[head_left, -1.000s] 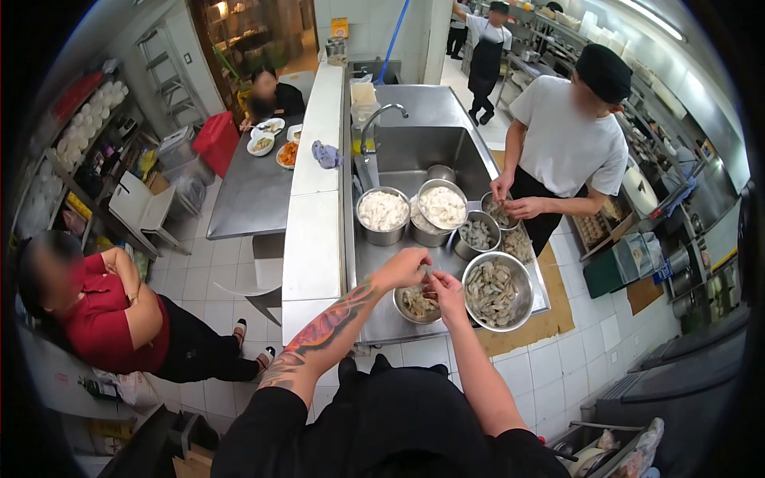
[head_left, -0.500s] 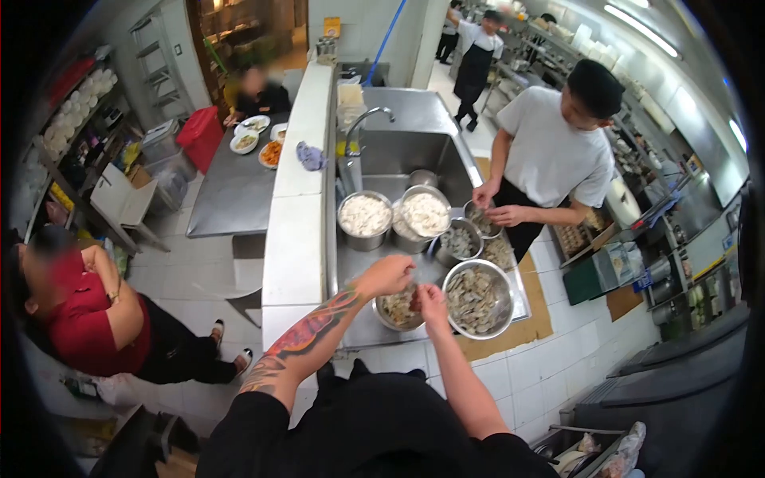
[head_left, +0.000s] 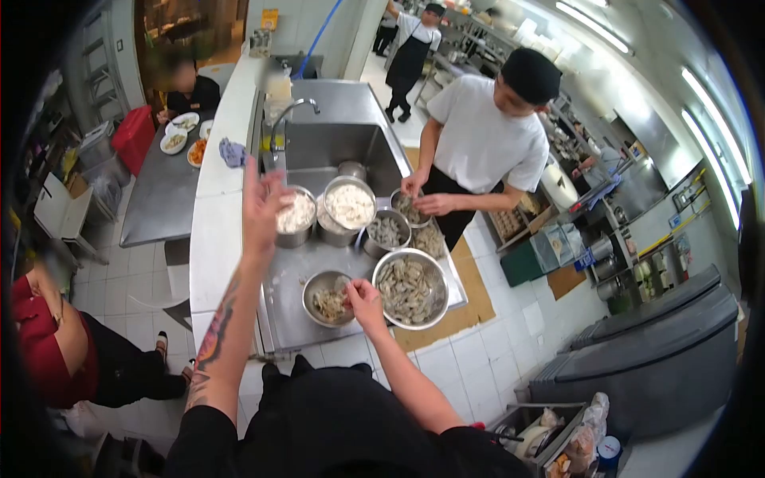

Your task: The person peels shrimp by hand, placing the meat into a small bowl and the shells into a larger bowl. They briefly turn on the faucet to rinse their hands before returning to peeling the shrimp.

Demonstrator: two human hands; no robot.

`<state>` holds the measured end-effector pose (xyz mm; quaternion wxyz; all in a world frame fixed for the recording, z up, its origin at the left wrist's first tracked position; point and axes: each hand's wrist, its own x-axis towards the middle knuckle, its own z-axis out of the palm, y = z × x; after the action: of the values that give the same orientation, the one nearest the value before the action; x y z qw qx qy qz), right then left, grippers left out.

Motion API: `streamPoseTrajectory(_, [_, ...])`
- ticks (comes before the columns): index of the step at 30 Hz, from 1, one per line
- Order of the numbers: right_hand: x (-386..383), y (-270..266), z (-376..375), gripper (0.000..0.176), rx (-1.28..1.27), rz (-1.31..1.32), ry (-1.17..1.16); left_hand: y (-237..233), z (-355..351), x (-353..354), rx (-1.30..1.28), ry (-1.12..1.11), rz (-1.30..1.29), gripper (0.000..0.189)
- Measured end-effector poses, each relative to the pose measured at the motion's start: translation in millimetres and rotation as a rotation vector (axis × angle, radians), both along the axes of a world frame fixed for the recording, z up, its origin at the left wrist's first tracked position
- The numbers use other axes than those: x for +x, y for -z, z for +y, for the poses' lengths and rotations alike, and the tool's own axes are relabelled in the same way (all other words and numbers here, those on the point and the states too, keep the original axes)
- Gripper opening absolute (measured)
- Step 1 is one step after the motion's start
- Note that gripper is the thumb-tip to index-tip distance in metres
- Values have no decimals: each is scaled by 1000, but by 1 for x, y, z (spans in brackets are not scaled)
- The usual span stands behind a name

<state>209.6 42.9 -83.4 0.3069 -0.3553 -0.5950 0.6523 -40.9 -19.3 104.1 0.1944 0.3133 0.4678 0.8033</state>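
Note:
My left hand (head_left: 263, 205) is raised beside the pots at the counter's left side, blurred, with its fingers spread and nothing visible in it. Over the right rim of a small steel bowl (head_left: 309, 288) my right hand (head_left: 366, 306) pinches a small greyish shrimp (head_left: 343, 285), partly hidden by the fingers. Brownish shrimp scraps (head_left: 328, 304) lie inside that bowl. Just right of my right hand stands a larger steel bowl (head_left: 441, 312) full of grey whole shrimp (head_left: 406, 288). Behind it, a smaller pot (head_left: 371, 248) contains grey shrimp.
Two steel pots of pale white food (head_left: 351, 205) stand near the sink (head_left: 335, 147) and its faucet (head_left: 296, 103). A co-worker (head_left: 490, 135) in a white shirt handles something over another bowl on the right. A white tiled ledge (head_left: 215, 247) with a purple cloth (head_left: 233, 153) borders the counter.
My left hand has left the small bowl and swung up and left, its fingers opening. My right hand stays at the bowl. The whole view has shifted, moving the scene leftward.

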Motion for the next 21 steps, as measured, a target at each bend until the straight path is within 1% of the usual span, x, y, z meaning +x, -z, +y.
streamPoseTrajectory(1, [1, 1, -2, 19, -28, -12, 11, -11, -5, -5, 57, -42, -22, 75])
streamPoseTrajectory(3, [0, -3, -4, 19, 8, 42, -8, -26, -13, -14, 87, -65, 10, 74])
streamPoseTrajectory(4, [3, -1, -5, 19, -14, 40, 13, -33, -18, -8, 85, -51, 14, 63])
streamPoseTrajectory(5, [2, -1, -3, 20, -75, 62, 33, -25, -15, -8, 69, -34, 19, 63])
streamPoseTrajectory(6, [1, -4, 0, 20, -133, 86, 46, -12, -12, -10, -35, 68, 20, 56])
streamPoseTrajectory(7, [2, -12, 5, 20, -136, 84, 75, -1, -11, -12, -139, 164, 21, 50])
streamPoseTrajectory(8, [6, -21, 12, 20, -139, 82, 101, 13, -8, -5, -188, 210, 57, 38])
streamPoseTrajectory(9, [10, -34, 19, 20, -123, 136, 177, 29, -5, 0, -217, 264, 136, 38])
streamPoseTrajectory(10, [15, -45, 29, 20, -107, 187, 251, 38, -4, 8, -279, 276, 215, 37])
streamPoseTrajectory(11, [23, -53, 46, 19, -119, 225, 281, 50, -2, 17, -290, 256, 304, 34])
streamPoseTrajectory(12, [33, -78, 55, 19, -8, 274, 333, 54, -3, 25, -314, 222, 437, 33])
streamPoseTrajectory(13, [41, -112, 62, 20, 93, 261, 413, 56, -3, 32, -336, 188, 568, 32])
streamPoseTrajectory(14, [50, -148, 68, 21, 197, 247, 492, 55, -4, 36, -337, 187, 564, 32])
streamPoseTrajectory(15, [64, -176, 76, 23, 316, 247, 517, 52, -7, 39, -397, 218, 681, 33])
streamPoseTrajectory(16, [76, -203, 86, 23, 491, 265, 604, 51, -8, 41, -456, 248, 800, 33])
streamPoseTrajectory(17, [91, -226, 95, 21, 690, 242, 688, 52, -7, 41, -457, 248, 800, 33])
streamPoseTrajectory(19, [110, -266, 104, 15, 812, 378, 808, 59, -4, 43, -503, 298, 818, 33])
streamPoseTrajectory(20, [110, -283, 101, 14, 884, 382, 911, 60, -4, 44, -506, 300, 838, 33])
streamPoseTrajectory(21, [110, -281, 109, 14, 883, 382, 916, 63, -4, 43, -505, 303, 842, 33])
